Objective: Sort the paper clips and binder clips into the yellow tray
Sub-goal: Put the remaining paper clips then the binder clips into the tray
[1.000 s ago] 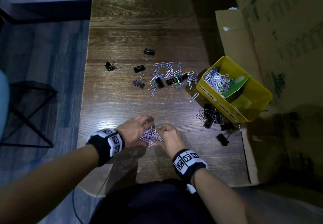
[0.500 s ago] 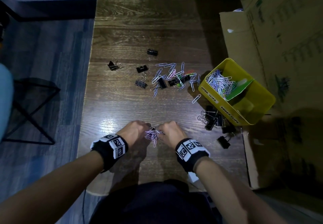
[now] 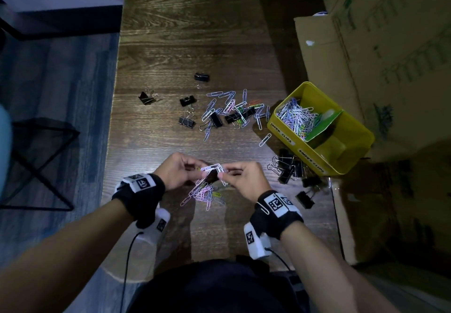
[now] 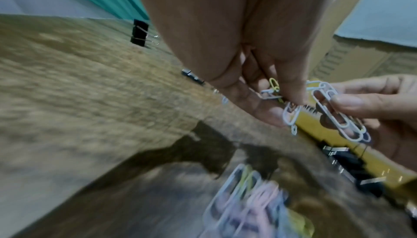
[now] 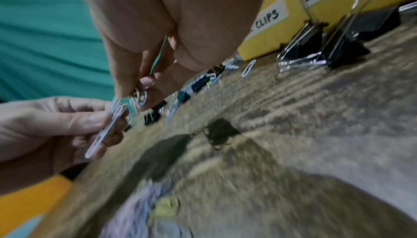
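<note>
Pastel clips [image 3: 211, 169] hang tangled between your left hand [image 3: 176, 171] and right hand [image 3: 244, 178], both pinching them above the surface [image 3: 195, 44]. Yank them apart and some could scatter short of the tray [image 3: 361, 146].

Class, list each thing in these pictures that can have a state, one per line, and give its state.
Left hand: pinches paper clips.
Right hand: pinches paper clips.
Held paper clips: tangled, lifted above the table.
Yellow tray: open; paper clips in one compartment, the other looks empty.
Green divider: tilted.
Binder clips beside the tray: still outside it.
Cardboard box: cannot tell.
</note>
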Available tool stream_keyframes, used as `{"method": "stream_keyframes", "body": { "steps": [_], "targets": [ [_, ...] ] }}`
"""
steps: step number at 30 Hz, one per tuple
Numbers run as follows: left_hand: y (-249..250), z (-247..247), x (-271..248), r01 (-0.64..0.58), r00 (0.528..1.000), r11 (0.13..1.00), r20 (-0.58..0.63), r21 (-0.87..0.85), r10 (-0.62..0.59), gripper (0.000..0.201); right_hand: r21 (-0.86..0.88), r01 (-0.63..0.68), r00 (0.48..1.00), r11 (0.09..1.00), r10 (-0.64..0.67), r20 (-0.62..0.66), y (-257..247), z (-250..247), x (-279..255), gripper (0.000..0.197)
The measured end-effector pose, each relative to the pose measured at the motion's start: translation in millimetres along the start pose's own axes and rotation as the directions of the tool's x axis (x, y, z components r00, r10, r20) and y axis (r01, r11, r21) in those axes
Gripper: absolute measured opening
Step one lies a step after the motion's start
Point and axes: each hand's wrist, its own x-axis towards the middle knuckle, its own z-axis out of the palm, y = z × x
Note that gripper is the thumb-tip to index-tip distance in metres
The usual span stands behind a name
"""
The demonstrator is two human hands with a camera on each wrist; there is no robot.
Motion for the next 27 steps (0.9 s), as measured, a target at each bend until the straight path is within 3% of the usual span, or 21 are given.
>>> {"method": "stream_keyframes", "body": {
  "steps": [2, 5, 9, 12, 15, 17, 19, 21, 22, 25, 27],
  "targets": [
    [23, 1, 8, -0.031, 0.999, 0.998, -0.028, -0.045, 0.03, 0.015, 0.133, 0.057, 0.996, 0.99, -0.047, -0.076, -11, -13, -4, 0.02],
    [63, 6, 25, -0.105, 0.994, 0.993, -0.003, -0.051, 0.105, 0.025, 0.197, 0.182, 0.969, 0.963, -0.142, -0.203, -35, -41, -9, 0.025],
    [124, 30, 63, -0.206, 0.979, 0.964, -0.039, -0.169, 0.202, 0.024, 0.254, 0.33, 0.886, 0.909, -0.205, -0.417, -63, -87, -1, 0.026],
    [162, 56, 100, -0.252, 0.968, 0.948, -0.054, -0.195, 0.246, 0.02, 0.272, 0.327, 0.816, 0.905, -0.125, -0.564, -72, -125, 19, 0.022],
    [187, 79, 132, -0.237, 0.971, 0.967, -0.056, -0.095, 0.232, 0.019, 0.185, 0.249, 0.732, 0.951, -0.059, -0.679, -72, -155, 40, 0.025],
    [196, 89, 145, -0.24, 0.971, 0.964, 0.016, 0.117, 0.24, 0.018, 0.035, 0.113, 0.747, 0.993, -0.062, -0.662, -70, -167, 51, 0.03],
    [200, 91, 150, -0.225, 0.974, 0.9, 0.11, 0.373, 0.197, 0.024, -0.129, -0.036, 0.825, 0.991, -0.044, -0.563, -68, -172, 57, 0.032],
    [197, 86, 150, -0.218, 0.976, 0.877, 0.108, 0.429, 0.189, 0.029, -0.219, -0.095, 0.885, 0.971, -0.019, -0.466, -64, -172, 60, 0.027],
    [195, 82, 145, -0.215, 0.977, 0.909, 0.091, 0.358, 0.195, 0.027, -0.244, -0.105, 0.896, 0.964, -0.015, -0.445, -60, -171, 61, 0.028],
    [174, 61, 121, -0.225, 0.974, 0.969, -0.006, 0.1, 0.227, 0.01, -0.312, -0.015, 0.874, 0.95, -0.139, -0.466, -54, -163, 55, 0.038],
    [147, 41, 98, -0.232, 0.968, 0.95, -0.041, 0.209, 0.246, 0.008, -0.375, 0.17, 0.832, 0.911, -0.337, -0.442, -55, -147, 38, 0.029]
  ]
}}
